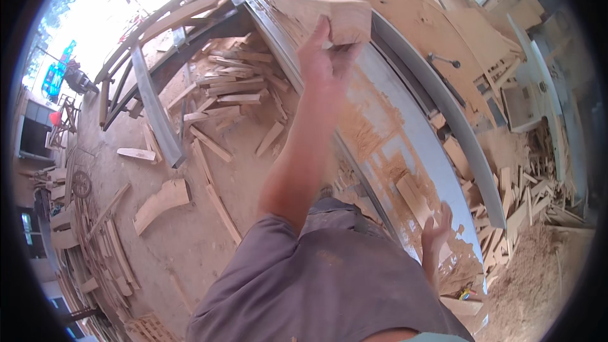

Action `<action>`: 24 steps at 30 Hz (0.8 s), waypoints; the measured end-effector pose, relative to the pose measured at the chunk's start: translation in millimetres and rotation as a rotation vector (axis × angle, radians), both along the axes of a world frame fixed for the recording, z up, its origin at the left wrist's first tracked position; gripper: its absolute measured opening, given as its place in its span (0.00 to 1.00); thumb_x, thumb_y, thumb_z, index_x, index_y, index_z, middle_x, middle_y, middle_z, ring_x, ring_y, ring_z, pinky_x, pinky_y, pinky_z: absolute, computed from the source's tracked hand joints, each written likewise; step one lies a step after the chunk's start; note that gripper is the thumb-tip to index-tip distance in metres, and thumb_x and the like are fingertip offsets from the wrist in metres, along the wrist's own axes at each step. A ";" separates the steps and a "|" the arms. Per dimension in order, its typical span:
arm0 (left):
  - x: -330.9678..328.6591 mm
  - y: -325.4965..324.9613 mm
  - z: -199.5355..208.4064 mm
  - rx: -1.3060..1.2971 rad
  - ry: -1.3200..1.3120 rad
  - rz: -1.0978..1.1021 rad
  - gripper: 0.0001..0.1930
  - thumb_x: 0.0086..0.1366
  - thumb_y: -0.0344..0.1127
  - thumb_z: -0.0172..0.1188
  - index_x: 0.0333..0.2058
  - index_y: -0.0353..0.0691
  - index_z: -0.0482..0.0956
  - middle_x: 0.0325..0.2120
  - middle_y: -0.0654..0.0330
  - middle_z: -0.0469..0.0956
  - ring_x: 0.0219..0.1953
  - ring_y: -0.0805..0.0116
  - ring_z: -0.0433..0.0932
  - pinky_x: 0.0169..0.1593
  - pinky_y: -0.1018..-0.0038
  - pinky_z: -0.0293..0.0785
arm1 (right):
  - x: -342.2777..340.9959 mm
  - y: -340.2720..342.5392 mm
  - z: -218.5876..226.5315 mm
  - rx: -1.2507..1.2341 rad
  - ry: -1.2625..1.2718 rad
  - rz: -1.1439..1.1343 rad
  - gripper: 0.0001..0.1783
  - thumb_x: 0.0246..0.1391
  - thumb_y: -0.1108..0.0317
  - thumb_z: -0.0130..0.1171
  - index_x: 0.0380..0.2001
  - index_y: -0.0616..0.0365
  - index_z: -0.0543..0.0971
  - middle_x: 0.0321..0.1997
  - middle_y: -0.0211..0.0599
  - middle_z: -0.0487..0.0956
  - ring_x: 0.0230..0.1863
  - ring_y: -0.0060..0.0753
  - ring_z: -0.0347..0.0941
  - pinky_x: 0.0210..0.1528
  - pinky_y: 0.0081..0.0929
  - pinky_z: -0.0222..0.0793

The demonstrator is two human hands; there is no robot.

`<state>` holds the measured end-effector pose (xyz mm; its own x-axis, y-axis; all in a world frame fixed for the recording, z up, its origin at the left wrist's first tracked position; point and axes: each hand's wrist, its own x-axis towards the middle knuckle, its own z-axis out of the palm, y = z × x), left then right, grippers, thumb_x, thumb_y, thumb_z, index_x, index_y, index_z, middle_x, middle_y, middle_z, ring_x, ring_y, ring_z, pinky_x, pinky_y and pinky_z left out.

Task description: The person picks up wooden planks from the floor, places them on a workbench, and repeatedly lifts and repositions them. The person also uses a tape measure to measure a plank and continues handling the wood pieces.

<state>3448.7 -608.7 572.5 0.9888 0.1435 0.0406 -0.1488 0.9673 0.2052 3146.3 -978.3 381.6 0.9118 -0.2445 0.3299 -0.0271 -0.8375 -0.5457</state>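
Note:
My left hand (325,60) is stretched far forward and closed around the end of a thick, pale wooden block (351,20). The block is held above the long metal table (392,145), near its far part. Lower on the right, my right hand (437,231) is raised with thumb and fingers apart. Beside it, a short wooden board (411,195) lies on the sawdust-covered table; whether the hand touches it I cannot tell.
A long grey metal rail (437,101) runs along the table. Stacked wood pieces (237,82) and a curved offcut (161,206) lie on the floor to the left. Offcuts (519,202) and a sawdust heap (532,285) are at right. A metal frame (152,101) stands at far left.

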 end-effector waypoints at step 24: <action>-139.5 -29.9 14.2 0.135 -0.034 -0.071 0.30 0.79 0.53 0.48 0.66 0.34 0.68 0.60 0.50 0.76 0.62 0.52 0.75 0.67 0.52 0.69 | 142.8 197.4 213.7 0.406 -0.406 0.855 0.45 0.46 0.76 0.64 0.71 0.69 0.66 0.73 0.65 0.67 0.76 0.63 0.63 0.75 0.47 0.61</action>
<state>3309.2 -638.6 586.7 0.9940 0.0640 0.0883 -0.0898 0.9397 0.3301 3289.1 -780.9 595.3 0.6715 0.2715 0.6895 0.7410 -0.2405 -0.6270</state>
